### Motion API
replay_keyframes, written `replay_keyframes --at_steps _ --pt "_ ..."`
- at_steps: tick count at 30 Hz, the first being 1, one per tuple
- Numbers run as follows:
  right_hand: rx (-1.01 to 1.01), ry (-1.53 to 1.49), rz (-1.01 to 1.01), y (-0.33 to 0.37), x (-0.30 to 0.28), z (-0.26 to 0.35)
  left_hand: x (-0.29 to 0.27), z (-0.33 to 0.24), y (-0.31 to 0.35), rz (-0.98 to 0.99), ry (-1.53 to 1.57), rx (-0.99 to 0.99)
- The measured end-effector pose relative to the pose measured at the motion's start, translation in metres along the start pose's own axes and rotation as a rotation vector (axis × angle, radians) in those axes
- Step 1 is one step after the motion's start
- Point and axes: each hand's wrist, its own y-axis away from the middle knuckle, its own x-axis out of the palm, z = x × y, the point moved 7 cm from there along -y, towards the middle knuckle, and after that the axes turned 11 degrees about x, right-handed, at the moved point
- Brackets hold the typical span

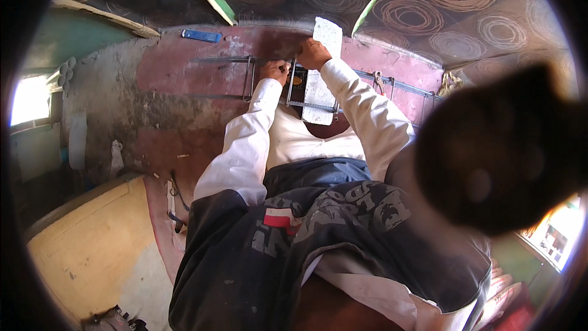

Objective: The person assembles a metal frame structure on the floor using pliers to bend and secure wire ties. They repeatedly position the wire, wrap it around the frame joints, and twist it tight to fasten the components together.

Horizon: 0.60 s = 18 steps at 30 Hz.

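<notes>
A cage of thin steel reinforcing bars with square stirrups runs left to right in front of me. My left hand is closed at the cage's far side, its fingertips curled beside a stirrup; whatever it pinches is too small to make out. Close to its right, my right hand has its fingers closed round the far end of that same stirrup. Beneath the cage and my right wrist lies a long pale slab. A small yellow and black object shows between the bars, partly hidden.
Pincers hang on the cage at the right. A blue flat object lies on the worn red floor at the far left. Patterned sheeting covers the far wall. A dark blurred shape blocks the right side.
</notes>
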Motion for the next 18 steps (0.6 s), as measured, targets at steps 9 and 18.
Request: replay_keyframes --at_steps 9,18 --pt "-0.066 0.020 -0.145 0.022 0.022 -0.015 0.015 0.030 -0.009 0.177 0.173 -0.094" --pt "-0.233 0.112 -0.413 0.053 0.030 -0.020 -0.022 -0.027 -0.026 0.404 -0.014 -0.293"
